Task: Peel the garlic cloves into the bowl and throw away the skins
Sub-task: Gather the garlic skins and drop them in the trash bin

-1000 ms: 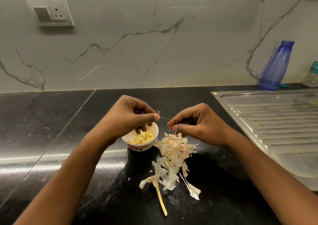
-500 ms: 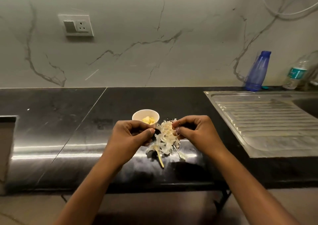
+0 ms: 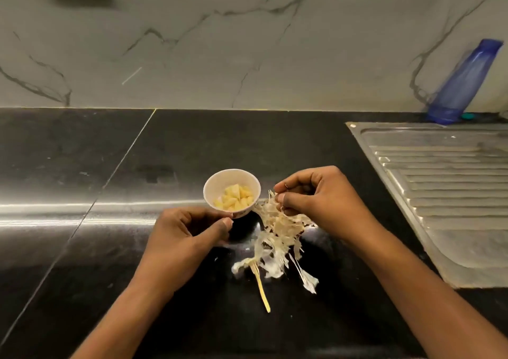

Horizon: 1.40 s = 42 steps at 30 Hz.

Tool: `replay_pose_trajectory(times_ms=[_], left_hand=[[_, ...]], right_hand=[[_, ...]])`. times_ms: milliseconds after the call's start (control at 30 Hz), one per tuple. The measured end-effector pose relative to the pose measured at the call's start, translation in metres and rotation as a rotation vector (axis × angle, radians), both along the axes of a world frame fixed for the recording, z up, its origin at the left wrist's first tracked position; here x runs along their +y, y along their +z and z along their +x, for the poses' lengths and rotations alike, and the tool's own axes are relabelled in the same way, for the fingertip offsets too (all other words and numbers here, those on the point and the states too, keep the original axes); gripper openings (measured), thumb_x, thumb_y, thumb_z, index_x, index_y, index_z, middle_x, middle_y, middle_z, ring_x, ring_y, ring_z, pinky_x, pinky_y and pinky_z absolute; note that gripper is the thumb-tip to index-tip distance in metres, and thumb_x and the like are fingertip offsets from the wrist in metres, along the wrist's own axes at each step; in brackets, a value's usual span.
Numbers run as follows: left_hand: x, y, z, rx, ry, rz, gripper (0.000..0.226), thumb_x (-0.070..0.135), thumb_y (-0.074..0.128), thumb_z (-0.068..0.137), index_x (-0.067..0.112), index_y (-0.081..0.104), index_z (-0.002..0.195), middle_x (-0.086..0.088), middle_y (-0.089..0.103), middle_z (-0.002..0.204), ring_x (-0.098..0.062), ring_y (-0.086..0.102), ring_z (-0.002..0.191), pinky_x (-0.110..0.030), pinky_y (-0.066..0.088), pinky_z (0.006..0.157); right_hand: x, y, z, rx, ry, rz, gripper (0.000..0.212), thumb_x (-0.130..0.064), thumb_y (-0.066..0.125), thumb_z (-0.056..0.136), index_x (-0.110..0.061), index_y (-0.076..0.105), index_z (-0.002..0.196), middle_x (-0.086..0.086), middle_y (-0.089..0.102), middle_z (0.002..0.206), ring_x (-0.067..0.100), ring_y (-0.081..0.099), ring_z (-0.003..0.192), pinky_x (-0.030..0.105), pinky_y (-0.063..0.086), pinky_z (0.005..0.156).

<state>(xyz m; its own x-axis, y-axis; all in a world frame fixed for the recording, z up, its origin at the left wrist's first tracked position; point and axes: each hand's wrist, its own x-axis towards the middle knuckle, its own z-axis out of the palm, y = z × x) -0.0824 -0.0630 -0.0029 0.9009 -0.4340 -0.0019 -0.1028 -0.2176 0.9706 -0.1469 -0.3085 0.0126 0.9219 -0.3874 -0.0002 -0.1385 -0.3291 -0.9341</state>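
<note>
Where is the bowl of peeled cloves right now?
In the head view, the bowl sits on the black countertop near centre, just left of the garlic skins the right hand pinches, with the left hand close at its near side.

Count: 2 hands (left hand [image 3: 189, 235], right hand [image 3: 316, 202]), 1 bowl [image 3: 212, 183], 1 heap of peeled garlic cloves [image 3: 235, 198] (individual number not resolvable), 1 pile of garlic skins [image 3: 277, 229], 1 blue bottle [image 3: 464, 81], 1 steel drainboard [image 3: 439, 193].

I see a glossy black counter [image 3: 68, 166] carrying a small white bowl [image 3: 217, 177] of peeled cloves [image 3: 235, 200], a heap of garlic skins [image 3: 277, 229] just beside it, and a blue bottle [image 3: 464, 81] by the wall.
</note>
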Motion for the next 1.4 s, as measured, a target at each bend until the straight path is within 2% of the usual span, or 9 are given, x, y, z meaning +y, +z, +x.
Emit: replay_pose_trajectory(times_ms=[300, 467, 567, 667, 867, 1000, 1100, 1233, 1400], left_hand=[[-0.009, 0.04, 0.009, 0.394, 0.024, 0.188, 0.007, 0.013, 0.077, 0.092, 0.014, 0.081, 0.097, -0.005, 0.081, 0.085, -0.019, 0.079, 0.084, -0.038, 0.065, 0.084], [-0.018, 0.048, 0.019, 0.52, 0.109, 0.194, 0.005, 0.01, 0.077, 0.093, 0.01, 0.081, 0.096, -0.011, 0.081, 0.087, -0.027, 0.079, 0.089, -0.042, 0.065, 0.087], [-0.024, 0.047, 0.026, 0.538, 0.171, 0.2, 0.006, 0.008, 0.076, 0.093, 0.01, 0.081, 0.096, -0.01, 0.081, 0.087, -0.024, 0.079, 0.088, -0.043, 0.065, 0.088], [-0.027, 0.045, 0.03, 0.541, 0.23, 0.215, 0.008, 0.008, 0.076, 0.093, 0.011, 0.081, 0.098, -0.008, 0.081, 0.088, -0.021, 0.08, 0.086, -0.042, 0.065, 0.088], [-0.016, 0.042, 0.022, 0.378, 0.139, 0.423, 0.021, 0.015, 0.079, 0.091, 0.021, 0.08, 0.11, 0.006, 0.079, 0.093, -0.008, 0.076, 0.087, -0.035, 0.064, 0.088], [-0.005, 0.048, 0.009, 0.218, -0.006, 0.561, 0.039, 0.022, 0.079, 0.092, 0.028, 0.072, 0.129, 0.014, 0.073, 0.102, 0.001, 0.071, 0.09, -0.017, 0.055, 0.083], [-0.003, 0.048, 0.001, 0.156, -0.101, 0.663, 0.06, 0.035, 0.082, 0.088, 0.033, 0.059, 0.144, 0.012, 0.066, 0.117, -0.004, 0.068, 0.09, -0.02, 0.057, 0.083], [-0.008, 0.04, -0.009, 0.109, -0.245, 0.793, 0.096, 0.063, 0.085, 0.072, 0.035, 0.043, 0.154, 0.009, 0.049, 0.141, -0.01, 0.057, 0.121, -0.035, 0.055, 0.102], [-0.019, 0.04, -0.015, 0.137, -0.343, 0.776, 0.115, 0.074, 0.086, 0.059, 0.037, 0.037, 0.156, 0.01, 0.043, 0.143, -0.013, 0.054, 0.125, -0.038, 0.055, 0.103]], right_hand=[[0.013, 0.015, 0.033, 0.358, -0.048, 0.059, 0.01, 0.002, 0.077, 0.088, -0.007, 0.081, 0.089, 0.01, 0.08, 0.077, 0.022, 0.08, 0.071, 0.042, 0.068, 0.077], [0.025, 0.026, 0.048, 0.374, -0.044, 0.069, 0.011, 0.0, 0.076, 0.091, -0.01, 0.081, 0.093, 0.007, 0.08, 0.078, 0.016, 0.078, 0.068, 0.03, 0.067, 0.073], [0.026, 0.029, 0.06, 0.375, -0.005, 0.023, 0.02, -0.001, 0.072, 0.094, -0.019, 0.08, 0.091, 0.002, 0.08, 0.081, 0.013, 0.078, 0.07, 0.037, 0.067, 0.08], [0.025, 0.03, 0.068, 0.366, 0.058, -0.053, 0.03, -0.002, 0.067, 0.095, -0.028, 0.08, 0.09, -0.003, 0.08, 0.086, 0.013, 0.077, 0.078, 0.044, 0.066, 0.084], [0.012, 0.036, 0.062, 0.353, 0.23, -0.439, 0.042, 0.003, 0.052, 0.096, -0.016, 0.077, 0.125, 0.002, 0.073, 0.13, 0.018, 0.067, 0.119, 0.04, 0.057, 0.102], [0.019, 0.035, 0.057, 0.394, 0.496, -0.662, 0.053, 0.0, 0.052, 0.096, -0.02, 0.061, 0.144, -0.003, 0.057, 0.144, 0.021, 0.048, 0.136, 0.044, 0.051, 0.104], [0.025, 0.031, 0.048, 0.404, 0.594, -0.778, 0.051, -0.01, 0.056, 0.098, -0.021, 0.056, 0.148, -0.001, 0.053, 0.144, 0.021, 0.047, 0.134, 0.043, 0.05, 0.104], [0.029, 0.031, 0.02, 0.389, 0.654, -0.825, 0.057, -0.007, 0.056, 0.096, -0.022, 0.053, 0.151, -0.001, 0.055, 0.137, 0.02, 0.05, 0.13, 0.038, 0.048, 0.102], [0.015, 0.038, 0.008, 0.311, 0.371, -0.72, 0.053, -0.002, 0.055, 0.097, -0.025, 0.06, 0.145, -0.007, 0.058, 0.137, 0.015, 0.054, 0.127, 0.04, 0.054, 0.1]])
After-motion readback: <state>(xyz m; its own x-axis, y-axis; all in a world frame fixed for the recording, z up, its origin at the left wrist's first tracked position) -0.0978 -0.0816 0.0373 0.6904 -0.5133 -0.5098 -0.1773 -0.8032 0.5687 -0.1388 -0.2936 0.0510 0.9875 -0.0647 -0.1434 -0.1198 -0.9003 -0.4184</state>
